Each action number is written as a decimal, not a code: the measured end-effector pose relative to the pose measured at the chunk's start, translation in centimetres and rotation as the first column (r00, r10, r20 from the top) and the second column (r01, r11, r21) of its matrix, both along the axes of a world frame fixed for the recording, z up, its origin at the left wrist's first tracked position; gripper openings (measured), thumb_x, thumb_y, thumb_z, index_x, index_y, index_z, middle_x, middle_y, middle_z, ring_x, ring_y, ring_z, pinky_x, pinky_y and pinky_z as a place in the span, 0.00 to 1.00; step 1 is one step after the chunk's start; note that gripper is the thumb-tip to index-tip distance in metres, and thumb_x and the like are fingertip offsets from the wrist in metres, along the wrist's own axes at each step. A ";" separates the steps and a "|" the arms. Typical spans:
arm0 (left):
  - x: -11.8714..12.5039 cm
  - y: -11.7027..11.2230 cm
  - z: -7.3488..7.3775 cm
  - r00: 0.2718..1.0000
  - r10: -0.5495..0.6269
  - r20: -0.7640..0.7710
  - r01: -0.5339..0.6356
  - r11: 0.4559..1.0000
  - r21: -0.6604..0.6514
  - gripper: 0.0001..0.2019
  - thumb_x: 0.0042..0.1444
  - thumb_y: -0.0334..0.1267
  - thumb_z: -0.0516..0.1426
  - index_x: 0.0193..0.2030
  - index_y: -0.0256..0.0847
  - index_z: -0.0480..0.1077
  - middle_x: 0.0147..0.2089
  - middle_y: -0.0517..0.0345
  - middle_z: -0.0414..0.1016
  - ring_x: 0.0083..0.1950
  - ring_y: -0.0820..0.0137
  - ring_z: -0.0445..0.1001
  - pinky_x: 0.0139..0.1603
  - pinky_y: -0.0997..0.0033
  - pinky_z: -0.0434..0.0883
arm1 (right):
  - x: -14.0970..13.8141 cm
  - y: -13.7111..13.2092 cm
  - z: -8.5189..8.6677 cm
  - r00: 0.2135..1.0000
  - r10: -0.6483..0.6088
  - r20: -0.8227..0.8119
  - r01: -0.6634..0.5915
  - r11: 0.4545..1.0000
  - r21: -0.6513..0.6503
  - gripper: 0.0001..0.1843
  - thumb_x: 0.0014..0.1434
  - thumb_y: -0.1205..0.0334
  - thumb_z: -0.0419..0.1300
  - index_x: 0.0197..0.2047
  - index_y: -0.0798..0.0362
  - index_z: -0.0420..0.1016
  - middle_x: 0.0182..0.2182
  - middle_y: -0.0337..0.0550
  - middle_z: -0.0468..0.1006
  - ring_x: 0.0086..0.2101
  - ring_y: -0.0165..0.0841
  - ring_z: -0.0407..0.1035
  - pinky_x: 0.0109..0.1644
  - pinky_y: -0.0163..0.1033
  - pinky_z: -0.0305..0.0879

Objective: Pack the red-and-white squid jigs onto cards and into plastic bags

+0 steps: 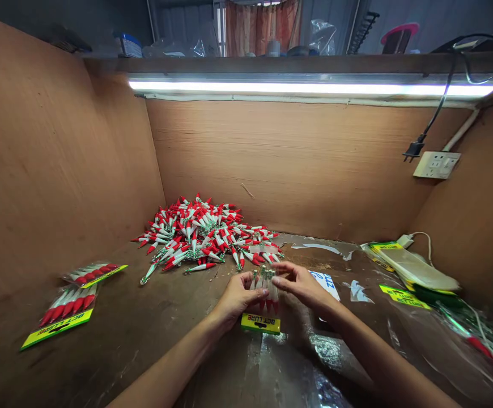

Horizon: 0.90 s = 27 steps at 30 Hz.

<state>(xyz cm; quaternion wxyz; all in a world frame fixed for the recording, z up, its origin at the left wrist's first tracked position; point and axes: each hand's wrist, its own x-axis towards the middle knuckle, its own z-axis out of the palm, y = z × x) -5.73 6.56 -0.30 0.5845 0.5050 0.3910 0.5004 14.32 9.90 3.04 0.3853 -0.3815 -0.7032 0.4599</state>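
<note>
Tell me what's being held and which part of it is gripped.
A packet of red-and-white lures: the left hand grips its left side; the right hand seems to pinch its upper right end, opposite the yellow card.

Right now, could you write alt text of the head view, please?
Both hands handle a yellow-labelled pack of red-and-white lures over a brown table. Beyond lies a heap of loose lures, with two packs at left.

I hold the pack flat-faced, its yellow card nearest me; inside, white lures lie side by side, red ends toward me.
</note>
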 end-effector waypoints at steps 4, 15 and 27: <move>0.1 0.0 0.0 1.000 -0.009 -0.009 0.009 1.000 0.010 0.21 0.39 0.44 0.74 0.35 0.35 0.74 0.32 0.57 0.77 0.30 0.71 0.74 0.32 0.75 0.68 | -0.8 -0.2 -0.9 0.982 0.129 -0.139 -0.149 0.978 -0.149 0.20 0.48 0.48 0.71 0.37 0.56 0.78 0.32 0.43 0.80 0.33 0.37 0.72 0.39 0.40 0.68; 0.1 0.4 -0.4 0.998 0.059 0.006 -0.060 0.997 0.054 0.21 0.44 0.46 0.72 0.38 0.35 0.74 0.35 0.57 0.77 0.32 0.71 0.74 0.34 0.76 0.68 | -1.5 -0.9 -1.2 0.965 0.051 -0.256 -0.100 0.978 -0.185 0.20 0.49 0.44 0.70 0.30 0.54 0.77 0.26 0.38 0.76 0.27 0.32 0.67 0.33 0.36 0.62; 0.4 0.1 0.3 1.000 -0.005 0.026 0.005 1.000 0.012 0.24 0.47 0.56 0.68 0.38 0.35 0.76 0.34 0.54 0.77 0.30 0.69 0.74 0.33 0.72 0.70 | -1.7 0.0 -3.6 0.909 0.005 -0.417 -0.152 0.935 -0.320 0.24 0.46 0.44 0.73 0.28 0.52 0.68 0.24 0.34 0.72 0.24 0.28 0.64 0.31 0.35 0.62</move>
